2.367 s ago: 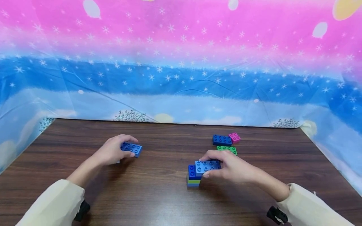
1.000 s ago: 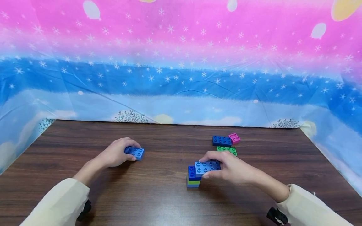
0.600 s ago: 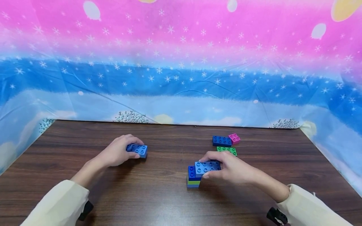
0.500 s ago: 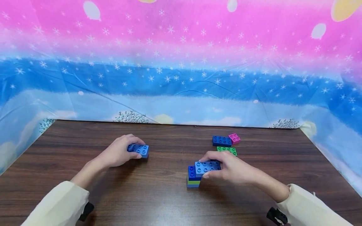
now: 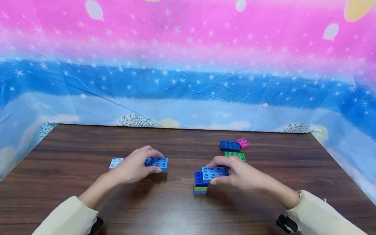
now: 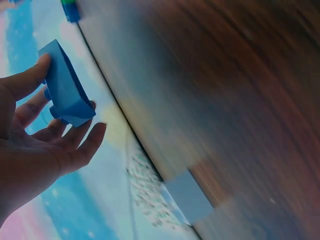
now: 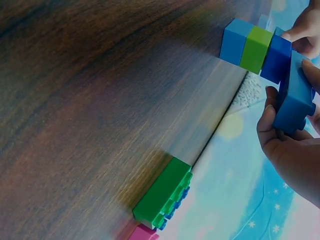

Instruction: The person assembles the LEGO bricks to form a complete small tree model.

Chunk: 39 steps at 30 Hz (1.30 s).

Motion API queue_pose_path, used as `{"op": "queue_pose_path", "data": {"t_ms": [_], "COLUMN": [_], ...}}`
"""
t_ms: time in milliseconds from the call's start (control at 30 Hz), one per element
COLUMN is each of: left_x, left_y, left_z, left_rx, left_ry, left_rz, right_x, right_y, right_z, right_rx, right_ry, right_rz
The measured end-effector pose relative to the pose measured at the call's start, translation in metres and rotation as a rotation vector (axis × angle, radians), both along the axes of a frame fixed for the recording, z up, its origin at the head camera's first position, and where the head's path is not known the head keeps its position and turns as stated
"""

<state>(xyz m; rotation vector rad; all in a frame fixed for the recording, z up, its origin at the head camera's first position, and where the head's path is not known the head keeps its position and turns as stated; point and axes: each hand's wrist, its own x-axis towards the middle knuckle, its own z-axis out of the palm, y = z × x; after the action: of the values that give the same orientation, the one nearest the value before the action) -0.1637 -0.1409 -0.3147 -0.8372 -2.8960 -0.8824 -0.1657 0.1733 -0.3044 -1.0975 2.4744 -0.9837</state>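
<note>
The left hand (image 6: 47, 140) pinches a blue studded brick (image 6: 68, 87) between thumb and fingers, before a printed cloth (image 6: 100, 195) beyond the edge of the tabletop (image 6: 240, 110). Overlapping that edge in view are a grey-blue block (image 6: 191, 197) and partly cropped green-and-blue bricks (image 6: 71, 13).

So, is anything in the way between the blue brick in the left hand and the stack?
Nothing visible stands between that blue brick and the stack. The green brick lies behind the right hand, off that path.

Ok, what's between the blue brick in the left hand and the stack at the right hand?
Only bare tabletop; the head view shows no other brick between the blue brick in the left hand and the stack.
</note>
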Motion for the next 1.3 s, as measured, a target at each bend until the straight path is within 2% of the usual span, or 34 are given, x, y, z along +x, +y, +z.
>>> {"op": "queue_pose_path", "data": {"t_ms": [133,333,500,667,900,1300], "left_x": [0.008,0.017,0.022,0.026,0.029,0.027], "left_y": [0.014,0.032,0.046,0.058,0.068,0.076], "left_z": [0.003,0.004,0.004,0.006,0.005,0.002], "left_rx": [-0.006,0.028,0.075,0.093,0.088,0.086], "left_ry": [-0.01,0.016,0.04,0.037,0.033,0.062], "left_rz": [-0.048,-0.101,-0.124,-0.145,-0.134,-0.115], "right_x": [-0.001,-0.001,-0.001,-0.001,-0.001,0.0], "right_y": [0.0,0.0,0.0,0.0,0.0,0.0], "right_z": [0.0,0.0,-0.001,-0.001,-0.002,-0.002], "right_rx": [0.003,0.007,0.002,0.0,-0.011,0.0], "right_ry": [0.011,0.015,0.019,0.024,0.028,0.055], "right_rz": [0.001,0.0,0.005,0.007,0.021,0.022]}}
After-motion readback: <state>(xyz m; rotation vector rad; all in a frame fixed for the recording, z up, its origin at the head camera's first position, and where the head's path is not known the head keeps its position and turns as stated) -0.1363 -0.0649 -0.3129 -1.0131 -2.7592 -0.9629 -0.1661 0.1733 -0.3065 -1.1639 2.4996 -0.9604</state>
